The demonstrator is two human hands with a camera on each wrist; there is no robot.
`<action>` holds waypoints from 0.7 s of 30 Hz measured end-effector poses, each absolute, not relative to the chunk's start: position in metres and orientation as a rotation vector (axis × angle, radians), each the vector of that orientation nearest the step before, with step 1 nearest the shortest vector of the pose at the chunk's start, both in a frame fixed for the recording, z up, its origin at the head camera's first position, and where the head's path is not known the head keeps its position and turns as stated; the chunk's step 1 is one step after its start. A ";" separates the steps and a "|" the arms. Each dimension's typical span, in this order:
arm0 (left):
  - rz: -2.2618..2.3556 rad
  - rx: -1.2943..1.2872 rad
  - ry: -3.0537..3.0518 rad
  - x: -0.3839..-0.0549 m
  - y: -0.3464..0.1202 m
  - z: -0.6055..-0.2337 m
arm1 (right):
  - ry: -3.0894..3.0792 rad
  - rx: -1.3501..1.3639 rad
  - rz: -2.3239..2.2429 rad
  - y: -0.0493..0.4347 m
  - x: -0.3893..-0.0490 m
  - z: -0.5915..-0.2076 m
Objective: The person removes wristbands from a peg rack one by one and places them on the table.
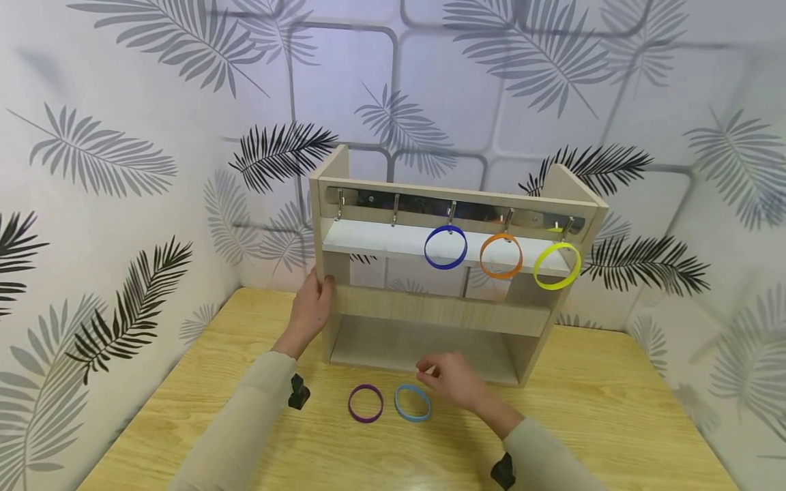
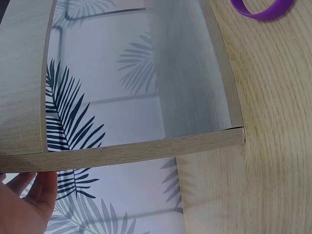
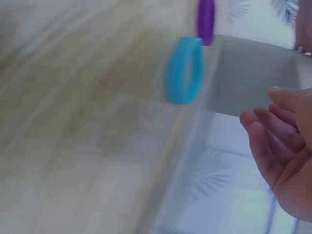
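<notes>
As we look down between two pale sleeves (image 1: 239,409), we see a purple ring (image 1: 366,421) and a light blue ring (image 1: 417,419) lying side by side, slightly apart, on the wood-grain table (image 1: 393,464). Just beyond the light blue one we find the right hand (image 1: 456,380), its fingers loosely bent and its thumb apart from their tips (the right wrist view, though blurred, shows us that gap). Well apart from it, farther left, the left hand (image 1: 309,307) grips the side panel of a wooden shelf unit (image 1: 442,305). Along the unit's upper front we make out a metal strip (image 1: 424,203) with five hooks; counting from the left, a dark blue ring (image 1: 447,266) hangs on the third, an orange ring (image 1: 502,276) on the fourth and a yellow ring (image 1: 550,287) on the fifth. Behind, we see a leaf-patterned wall (image 1: 344,61).
</notes>
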State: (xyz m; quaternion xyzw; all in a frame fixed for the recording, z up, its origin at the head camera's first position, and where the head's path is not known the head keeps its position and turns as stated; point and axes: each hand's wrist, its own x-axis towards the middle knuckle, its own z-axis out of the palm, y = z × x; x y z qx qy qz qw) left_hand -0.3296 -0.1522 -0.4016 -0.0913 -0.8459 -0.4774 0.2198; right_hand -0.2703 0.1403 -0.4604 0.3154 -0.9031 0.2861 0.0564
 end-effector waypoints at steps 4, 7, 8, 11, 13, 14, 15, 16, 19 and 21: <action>-1.323 -0.255 -2.341 -0.330 -0.152 -0.403 | -2.686 0.906 0.848 0.139 -0.262 -0.437; -1.320 -0.247 -2.350 -0.331 -0.152 -0.403 | -2.622 0.884 0.843 0.139 -0.257 -0.421; -1.316 -0.246 -2.353 -0.331 -0.152 -0.404 | -2.596 0.881 0.832 0.140 -0.255 -0.415; -1.307 -0.246 -2.355 -0.331 -0.152 -0.404 | -2.515 0.881 0.780 0.143 -0.250 -0.400; -1.307 -0.250 -2.351 -0.331 -0.152 -0.404 | -2.467 0.882 0.745 0.145 -0.246 -0.390; -1.304 -0.253 -2.349 -0.331 -0.152 -0.404 | -2.448 0.881 0.734 0.147 -0.245 -0.385; -1.303 -0.253 -2.345 -0.331 -0.152 -0.404 | -2.437 0.878 0.730 0.148 -0.244 -0.380; -1.303 -0.252 -2.343 -0.331 -0.152 -0.403 | -2.425 0.877 0.733 0.149 -0.243 -0.375; -1.302 -0.251 -2.341 -0.331 -0.152 -0.403 | -2.394 0.867 0.754 0.153 -0.240 -0.363; -1.301 -0.248 -2.345 -0.332 -0.151 -0.403 | -2.363 0.865 0.777 0.155 -0.238 -0.355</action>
